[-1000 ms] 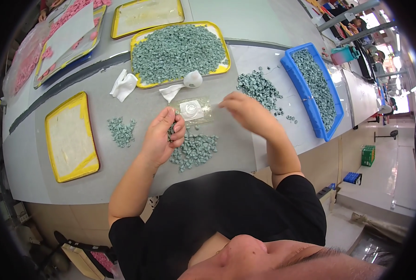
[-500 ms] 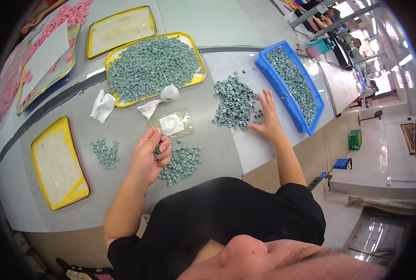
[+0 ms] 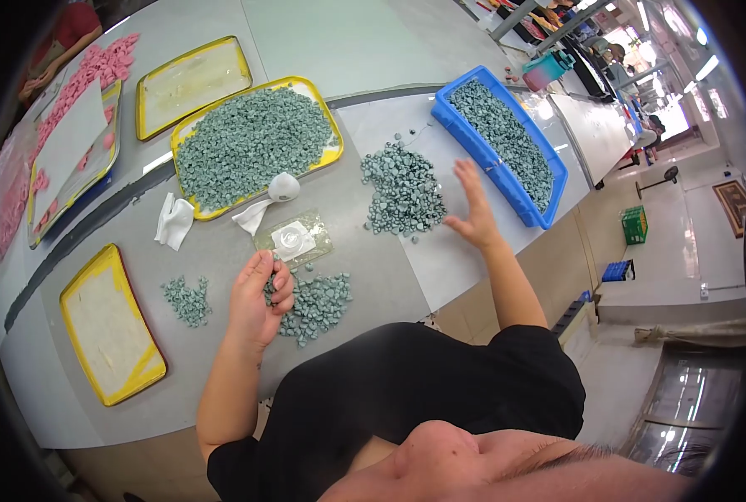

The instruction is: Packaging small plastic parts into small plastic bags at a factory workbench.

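Observation:
My left hand (image 3: 260,299) is closed, with small green pebble-like pieces (image 3: 270,289) showing between its curled fingers. It is beside a loose heap of matte green pieces (image 3: 321,303) on the grey table. Just beyond it lies a flat greenish pad with a white round item (image 3: 293,240) on top. My right hand (image 3: 476,213) is open, thumb spread from the fingers, holding nothing. To its left is a pile of darker, shiny green pieces (image 3: 402,191). A blue tray (image 3: 500,166) full of similar pieces stands to its right.
A yellow-rimmed tray (image 3: 333,153) heaped with green pieces stands at the back. White cloth-like items (image 3: 174,222) lie in front of it. A smaller green heap (image 3: 186,301) and another yellow-rimmed tray (image 3: 109,326) are at left. Pink pieces (image 3: 97,71) and a person (image 3: 63,46) are far left.
The view has shifted slightly. My right hand stays open by the shiny pile, and the loose pieces near its palm no longer show there. My left hand stays closed, almost in place.

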Tool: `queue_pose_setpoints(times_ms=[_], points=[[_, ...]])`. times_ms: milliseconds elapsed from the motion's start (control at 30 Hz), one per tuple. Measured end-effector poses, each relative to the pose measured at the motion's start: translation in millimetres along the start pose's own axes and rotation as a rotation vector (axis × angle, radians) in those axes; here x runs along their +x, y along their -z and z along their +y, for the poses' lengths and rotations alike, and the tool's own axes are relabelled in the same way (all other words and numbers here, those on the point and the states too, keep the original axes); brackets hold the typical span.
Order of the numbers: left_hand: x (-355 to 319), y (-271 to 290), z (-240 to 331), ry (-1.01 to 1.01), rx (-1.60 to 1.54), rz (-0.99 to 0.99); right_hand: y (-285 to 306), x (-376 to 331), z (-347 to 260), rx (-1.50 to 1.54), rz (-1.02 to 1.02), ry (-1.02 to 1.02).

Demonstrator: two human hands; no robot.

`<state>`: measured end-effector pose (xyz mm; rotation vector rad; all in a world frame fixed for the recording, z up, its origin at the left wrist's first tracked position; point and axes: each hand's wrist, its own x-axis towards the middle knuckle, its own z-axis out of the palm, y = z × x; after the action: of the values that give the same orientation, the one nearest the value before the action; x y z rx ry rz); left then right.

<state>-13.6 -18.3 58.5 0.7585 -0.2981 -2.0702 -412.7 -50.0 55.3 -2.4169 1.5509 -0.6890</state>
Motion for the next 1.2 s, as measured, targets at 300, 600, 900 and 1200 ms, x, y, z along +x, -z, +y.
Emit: queue_pose_setpoints(times_ms=[300, 600, 900, 1200], points=[[-2, -9, -7, 0.031, 0.023, 0.018, -3, -10, -8, -0.161, -0.140, -0.140], [-4, -12, -10, 0.015, 0.039, 0.020, -23, 30, -45, -0.075, -0.193, 0.106], [-1, -11, -9, 0.008, 0.053, 0.061, -35, 39, -59, 0.065, -0.186, 0.158], [-3, -12, -12, 0.027, 0.103, 0.082, -35, 76, -85, -0.042, -0.176, 0.367]])
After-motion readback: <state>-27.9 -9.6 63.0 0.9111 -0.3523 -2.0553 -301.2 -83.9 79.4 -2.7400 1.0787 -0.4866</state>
